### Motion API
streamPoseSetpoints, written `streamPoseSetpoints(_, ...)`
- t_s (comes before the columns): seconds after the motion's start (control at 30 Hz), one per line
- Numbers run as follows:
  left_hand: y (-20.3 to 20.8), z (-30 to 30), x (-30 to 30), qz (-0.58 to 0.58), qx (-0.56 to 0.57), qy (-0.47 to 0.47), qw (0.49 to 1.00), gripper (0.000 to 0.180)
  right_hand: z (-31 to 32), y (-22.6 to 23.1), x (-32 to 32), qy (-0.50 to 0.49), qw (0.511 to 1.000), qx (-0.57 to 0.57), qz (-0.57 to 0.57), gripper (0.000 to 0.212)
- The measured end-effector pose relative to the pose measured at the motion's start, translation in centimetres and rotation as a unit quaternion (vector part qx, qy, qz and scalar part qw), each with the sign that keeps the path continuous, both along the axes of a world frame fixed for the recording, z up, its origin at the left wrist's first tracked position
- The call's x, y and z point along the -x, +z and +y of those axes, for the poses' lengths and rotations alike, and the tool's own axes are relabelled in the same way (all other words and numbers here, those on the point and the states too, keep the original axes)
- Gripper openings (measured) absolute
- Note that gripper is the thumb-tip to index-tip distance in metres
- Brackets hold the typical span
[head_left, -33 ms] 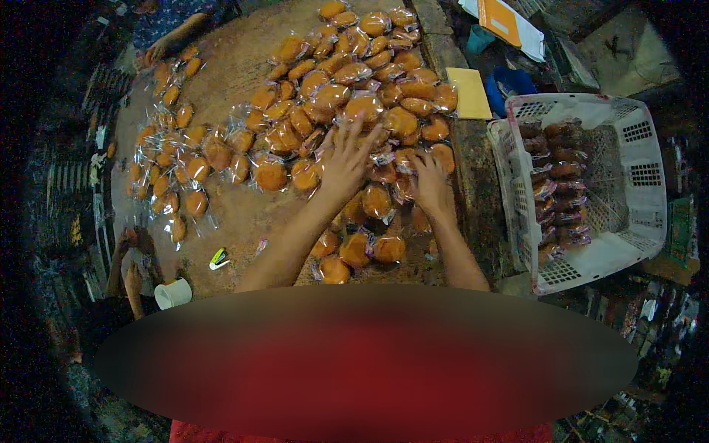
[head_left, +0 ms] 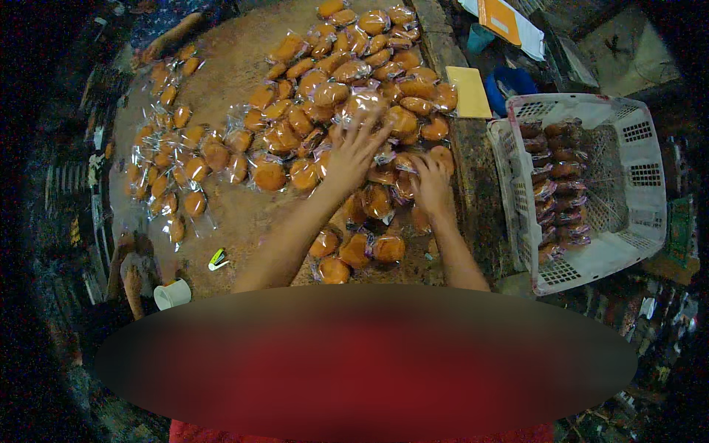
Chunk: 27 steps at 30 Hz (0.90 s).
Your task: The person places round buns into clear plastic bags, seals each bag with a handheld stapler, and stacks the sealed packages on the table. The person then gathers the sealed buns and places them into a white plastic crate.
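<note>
Many round golden-brown buns in clear plastic wrappers lie heaped across the brown table (head_left: 221, 66). My left hand (head_left: 354, 155) is spread over the middle of the heap, its blurred fingertips at a wrapped bun (head_left: 363, 101). To its right, my right hand (head_left: 432, 183) rests with slightly bent, parted fingers on the buns, touching a wrapped bun (head_left: 405, 163) beside its thumb side. Another wrapped bun (head_left: 442, 156) sits at its outer fingers. Between my forearms lies a loose group that includes a wrapped bun (head_left: 388, 249). My palms hide some buns beneath them.
Right of the table stands a white plastic crate (head_left: 591, 269) with rows of wrapped brown buns. A yellow pad (head_left: 467, 93) lies at the table's right edge. A stapler (head_left: 218, 259) and a white cup (head_left: 173, 294) are at left. Other people's arms (head_left: 173, 40) show at left.
My left fingers have shifted slightly to the right, and the wrapped bun at their tips has moved a little away from me. The far-left person's hand has moved slightly left.
</note>
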<state>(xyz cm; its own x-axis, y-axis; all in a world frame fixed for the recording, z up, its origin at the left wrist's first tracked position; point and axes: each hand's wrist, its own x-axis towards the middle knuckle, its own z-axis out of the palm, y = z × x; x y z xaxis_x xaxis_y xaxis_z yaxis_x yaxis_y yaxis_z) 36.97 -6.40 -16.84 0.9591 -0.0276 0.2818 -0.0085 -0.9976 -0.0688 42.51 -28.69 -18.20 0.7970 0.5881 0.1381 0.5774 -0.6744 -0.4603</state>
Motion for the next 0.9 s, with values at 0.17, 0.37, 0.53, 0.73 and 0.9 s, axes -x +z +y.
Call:
streamPoseSetpoints(0.17,-0.5,1.1,-4.4,0.164,0.012,-0.079,0.983,0.042,-0.9,-1.0,2.5,0.08,0.989,-0.05,0.112,0.062)
streamPoseSetpoints(0.37,2.8,2.5,3.4,-0.072,0.483,0.105,0.867,0.025,8.0,-2.2,-0.2,0.14,0.94,-0.253,0.182,0.08)
streamPoseSetpoints(0.53,4.4,4.4,13.7,-0.022,0.625,0.204,0.753,0.028,10.6,1.2,7.1,0.099,0.884,-0.201,0.411,0.085)
streamPoseSetpoints(0.73,-2.0,9.5,22.7,0.008,0.468,0.258,0.845,0.028,13.9,-0.2,12.0,-0.052,0.995,-0.049,0.068,0.087)
streamPoseSetpoints(0.9,-2.7,14.2,20.8,-0.1,0.261,0.245,0.928,0.05,19.2,-2.2,9.7,-0.057,0.996,0.062,-0.024,0.077)
